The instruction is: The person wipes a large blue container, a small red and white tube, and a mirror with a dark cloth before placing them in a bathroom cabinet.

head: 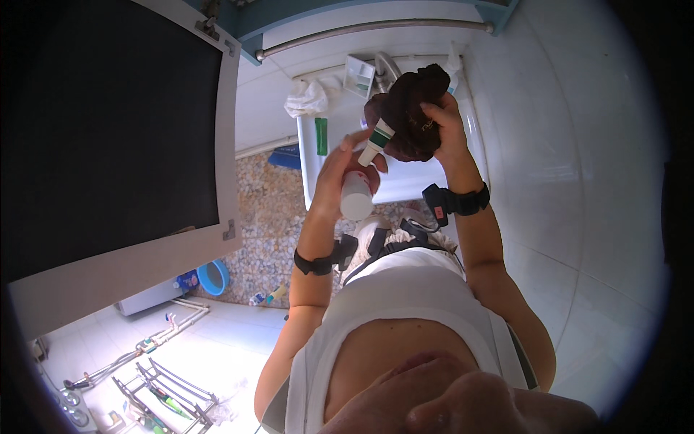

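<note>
My left hand (pixel 331 173) holds a white bottle or jar (pixel 357 202) against its palm, the pale round end towards me. A small white and green tube (pixel 379 138) lies slantwise between its fingers and a dark brown cloth (pixel 415 116); which hand bears the tube, I cannot tell. Bunched up, that cloth is gripped by my right hand (pixel 451 130), thumb on top. Both hands are above a white washbasin (pixel 401 184), and each forearm wears a black strap with a small device.
A metal faucet (pixel 384 70), a white compartment box (pixel 359 76), a crumpled white plastic bag (pixel 306 99) and a green packet (pixel 321 136) are at the basin. A large dark panel in a pale frame (pixel 230 163) stands at left. A blue basin (pixel 213 278) lies on the pebble-patterned floor. Tiled wall rises at right.
</note>
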`<action>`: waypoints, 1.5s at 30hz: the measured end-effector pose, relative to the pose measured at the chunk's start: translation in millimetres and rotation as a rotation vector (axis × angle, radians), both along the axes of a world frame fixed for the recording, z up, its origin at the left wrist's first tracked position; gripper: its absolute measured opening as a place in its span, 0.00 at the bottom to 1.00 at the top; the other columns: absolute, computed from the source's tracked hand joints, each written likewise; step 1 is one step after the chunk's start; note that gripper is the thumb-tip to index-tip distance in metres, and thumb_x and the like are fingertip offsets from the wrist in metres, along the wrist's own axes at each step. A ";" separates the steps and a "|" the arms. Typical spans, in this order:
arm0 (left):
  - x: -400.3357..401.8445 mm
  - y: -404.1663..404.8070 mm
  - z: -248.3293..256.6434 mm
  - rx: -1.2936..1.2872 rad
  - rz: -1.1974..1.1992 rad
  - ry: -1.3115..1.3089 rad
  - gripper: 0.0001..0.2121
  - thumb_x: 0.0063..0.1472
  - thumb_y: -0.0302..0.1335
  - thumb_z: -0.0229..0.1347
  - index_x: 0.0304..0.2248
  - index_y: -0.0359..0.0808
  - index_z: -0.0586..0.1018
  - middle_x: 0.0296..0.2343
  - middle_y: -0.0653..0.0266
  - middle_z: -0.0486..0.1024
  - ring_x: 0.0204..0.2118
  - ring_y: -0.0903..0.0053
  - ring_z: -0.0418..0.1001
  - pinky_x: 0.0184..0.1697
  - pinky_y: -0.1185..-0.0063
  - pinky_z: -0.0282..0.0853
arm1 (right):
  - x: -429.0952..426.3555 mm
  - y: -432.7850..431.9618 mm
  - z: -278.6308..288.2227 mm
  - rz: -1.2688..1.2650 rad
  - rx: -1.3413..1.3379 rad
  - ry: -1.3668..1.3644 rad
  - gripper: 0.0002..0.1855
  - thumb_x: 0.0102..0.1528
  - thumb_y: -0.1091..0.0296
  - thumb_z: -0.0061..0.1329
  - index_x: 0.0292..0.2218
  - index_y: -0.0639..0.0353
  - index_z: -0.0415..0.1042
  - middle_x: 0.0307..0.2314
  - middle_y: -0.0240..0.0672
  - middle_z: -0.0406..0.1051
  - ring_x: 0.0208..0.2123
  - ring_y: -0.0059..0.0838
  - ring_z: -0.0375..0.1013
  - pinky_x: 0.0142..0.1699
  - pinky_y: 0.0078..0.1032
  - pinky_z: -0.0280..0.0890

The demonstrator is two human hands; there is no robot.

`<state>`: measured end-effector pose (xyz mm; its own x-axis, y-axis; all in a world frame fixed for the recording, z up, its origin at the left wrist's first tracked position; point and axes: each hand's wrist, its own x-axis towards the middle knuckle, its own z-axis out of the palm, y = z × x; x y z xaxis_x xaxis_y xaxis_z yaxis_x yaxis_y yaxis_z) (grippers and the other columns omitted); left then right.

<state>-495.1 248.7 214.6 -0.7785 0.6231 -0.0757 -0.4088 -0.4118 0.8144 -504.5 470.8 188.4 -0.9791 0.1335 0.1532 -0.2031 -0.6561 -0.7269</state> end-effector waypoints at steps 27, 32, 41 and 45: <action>0.3 20.3 -15.0 -0.562 0.266 0.481 0.09 0.62 0.26 0.52 0.33 0.26 0.78 0.19 0.65 0.74 0.22 0.85 0.70 0.25 0.82 0.65 | 9.2 -30.2 7.8 -0.174 0.163 -0.182 0.14 0.53 0.71 0.54 0.41 0.67 0.73 0.33 0.36 0.76 0.34 0.23 0.75 0.41 0.20 0.69; 3.4 17.7 -4.0 -0.537 0.226 0.477 0.13 0.65 0.29 0.52 0.41 0.27 0.78 0.19 0.68 0.73 0.22 0.88 0.68 0.25 0.85 0.63 | -2.4 -11.5 16.4 -0.230 0.012 -0.183 0.13 0.55 0.70 0.53 0.41 0.67 0.72 0.33 0.37 0.76 0.32 0.25 0.76 0.39 0.20 0.72; 4.3 6.6 -8.2 -0.403 0.198 0.311 0.13 0.67 0.30 0.50 0.43 0.27 0.78 0.21 0.70 0.73 0.22 0.87 0.68 0.26 0.86 0.64 | -9.3 52.0 -31.9 0.104 -0.453 0.052 0.27 0.64 0.48 0.37 0.54 0.59 0.64 0.48 0.44 0.69 0.50 0.42 0.69 0.56 0.41 0.66; 1.2 25.1 -13.6 -0.360 0.187 0.303 0.15 0.66 0.31 0.51 0.44 0.27 0.77 0.21 0.69 0.73 0.23 0.87 0.69 0.26 0.87 0.64 | 10.9 1.2 -37.5 0.141 -0.330 -0.035 0.21 0.63 0.55 0.42 0.51 0.59 0.65 0.42 0.36 0.71 0.42 0.27 0.72 0.46 0.25 0.71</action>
<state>-493.9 273.8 201.0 -0.8946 0.4467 -0.0132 -0.0778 -0.1266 0.9889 -493.5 472.0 150.9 -0.9954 0.0331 0.0903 -0.0723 -0.8766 -0.4758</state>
